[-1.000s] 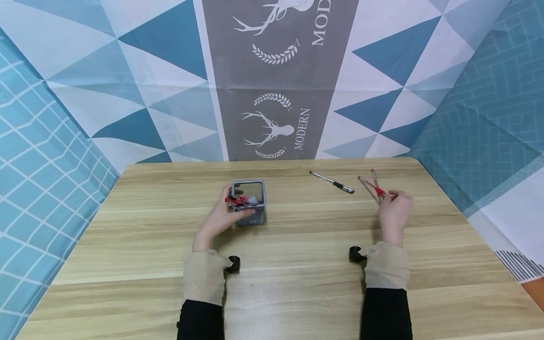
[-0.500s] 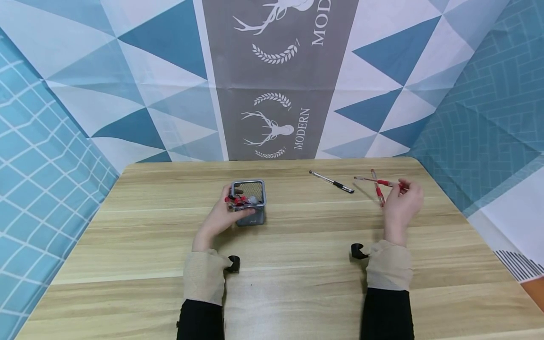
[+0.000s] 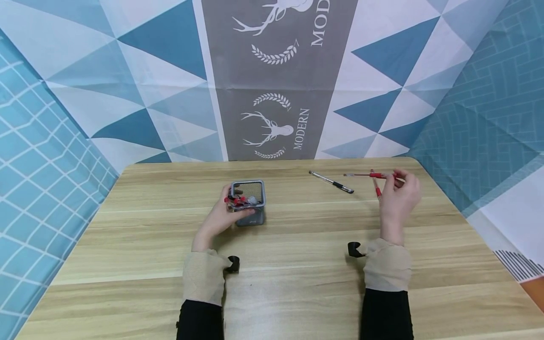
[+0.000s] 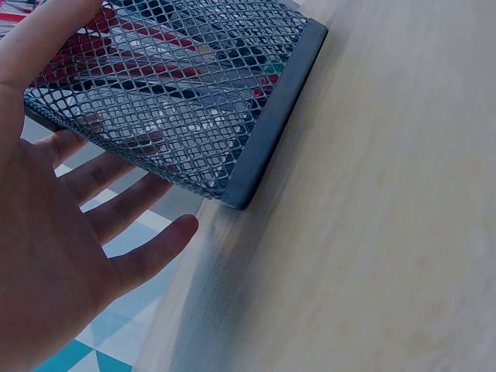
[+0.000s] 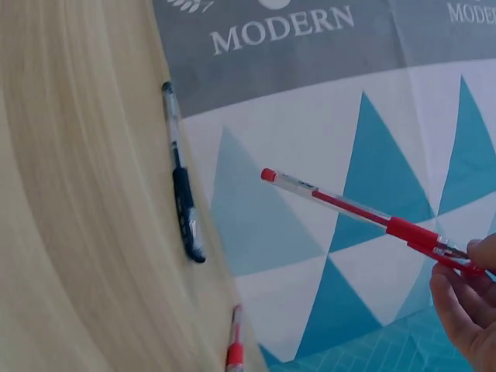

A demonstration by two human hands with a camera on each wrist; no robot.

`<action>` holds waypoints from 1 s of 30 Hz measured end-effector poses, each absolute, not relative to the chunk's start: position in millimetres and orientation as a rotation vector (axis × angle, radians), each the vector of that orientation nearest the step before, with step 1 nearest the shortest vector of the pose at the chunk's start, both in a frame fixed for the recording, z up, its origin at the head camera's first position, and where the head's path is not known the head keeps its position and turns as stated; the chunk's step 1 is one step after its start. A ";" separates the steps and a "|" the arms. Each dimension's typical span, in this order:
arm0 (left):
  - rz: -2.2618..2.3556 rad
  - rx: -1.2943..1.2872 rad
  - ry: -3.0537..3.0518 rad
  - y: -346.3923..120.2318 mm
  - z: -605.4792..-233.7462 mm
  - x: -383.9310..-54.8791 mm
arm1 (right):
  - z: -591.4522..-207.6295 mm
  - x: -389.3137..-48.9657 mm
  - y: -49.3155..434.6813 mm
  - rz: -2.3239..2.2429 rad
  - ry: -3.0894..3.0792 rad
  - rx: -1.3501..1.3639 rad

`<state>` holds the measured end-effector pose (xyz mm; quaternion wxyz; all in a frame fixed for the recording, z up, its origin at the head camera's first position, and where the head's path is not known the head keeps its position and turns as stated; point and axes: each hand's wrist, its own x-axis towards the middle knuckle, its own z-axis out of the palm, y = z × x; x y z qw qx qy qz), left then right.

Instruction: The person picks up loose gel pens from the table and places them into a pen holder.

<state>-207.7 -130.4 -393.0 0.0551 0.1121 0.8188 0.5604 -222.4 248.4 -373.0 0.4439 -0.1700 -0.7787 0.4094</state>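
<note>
On the left of the table, my left hand [image 3: 217,221] holds a dark mesh pen holder [image 3: 251,219], its thumb on the near side and other fingers around the left and far side. Red-ended pens [image 3: 238,201] lean inside; the left wrist view shows them through the mesh [image 4: 178,101]. At the right, my right hand [image 3: 398,198] pinches a red gel pen [image 5: 349,208] near its capped end, its clear barrel pointing left above the table. Beneath it, a second red pen [image 3: 378,189] lies on the table. A black gel pen [image 3: 330,181] lies to the left.
The wooden table [image 3: 293,264] has its far edge against a patterned cloth backdrop [image 3: 272,85]. Blue patterned cloths hang at the left [image 3: 46,156] and right [image 3: 480,118] sides. Black straps [image 3: 354,249] stick out from both wrists.
My right hand has lifted one red pen off the other and swung it nearly level, its barrel end now pointing left. The left hand and pen holder have stayed still.
</note>
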 end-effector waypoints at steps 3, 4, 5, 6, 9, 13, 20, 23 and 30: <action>1.705 0.336 2.482 -130.4 -393.2 -208.3 | -368.7 -222.0 244.8 1.018 -1.902 -0.356; 1.707 0.335 2.480 -130.3 -393.1 -208.5 | -367.4 -221.9 243.7 1.022 -1.894 -0.347; 1.710 0.337 2.479 -130.2 -393.0 -208.6 | -366.4 -221.9 242.8 1.027 -1.888 -0.339; 1.708 0.336 2.480 -130.1 -392.9 -208.5 | -365.5 -221.7 241.9 1.034 -1.881 -0.335; 1.702 0.333 2.484 -129.9 -392.4 -207.8 | -363.7 -221.3 239.1 1.053 -1.863 -0.325; 1.694 0.332 2.492 -129.7 -391.8 -206.3 | -362.7 -220.5 234.8 1.079 -1.846 -0.286; 1.684 0.326 2.500 -129.3 -390.5 -205.4 | -360.0 -220.4 227.9 1.108 -1.838 -0.245; 1.679 0.330 2.503 -129.0 -389.6 -205.0 | -358.3 -220.3 224.8 1.128 -1.833 -0.211; 1.687 0.337 2.498 -128.8 -389.8 -205.4 | -353.3 -219.0 216.8 1.121 -1.853 -0.155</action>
